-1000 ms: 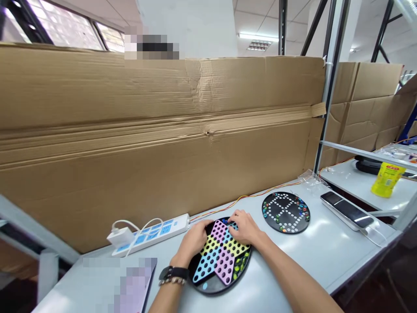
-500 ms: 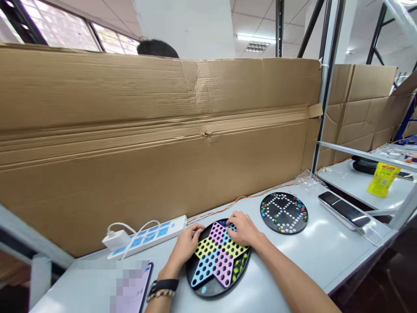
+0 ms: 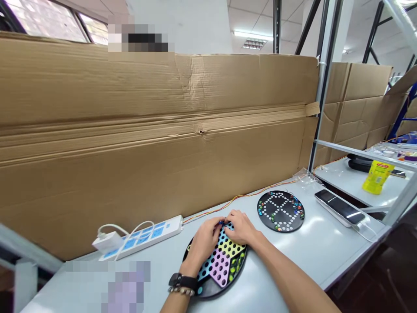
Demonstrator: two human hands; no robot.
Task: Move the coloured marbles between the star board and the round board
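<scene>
A round game board (image 3: 220, 270) lies flat on the table (image 3: 319, 256), its raised star of pink, blue and yellow sections dotted with holes. Reading its face as a clock, with twelve at the far rim, green marbles (image 3: 235, 267) sit in a compartment between three and four o'clock. Something blue (image 3: 221, 222) shows at twelve, beside the fingertips.

The left hand (image 3: 206, 240) arches over the board from nine towards twelve, with thumb and fingers drawn nearly together at the far rim; whether its grip has hold of a marble cannot be told. The right hand (image 3: 240, 229) is at one o'clock, fingers loosely curled over the star; what its grip holds, if anything, is hidden. A dark wristband (image 3: 187, 282) and a beaded bracelet (image 3: 182, 290) circle the left wrist.

Outward from the board, a second, black round board (image 3: 280, 211) carrying marbles lies at two o'clock, apart from the right hand. A phone-like device (image 3: 340, 208) lies farther out between two and three. Between nine and ten is a white power strip (image 3: 169, 228) with an adapter (image 3: 109, 242). A cardboard panel (image 3: 163, 174) stands at twelve.
</scene>
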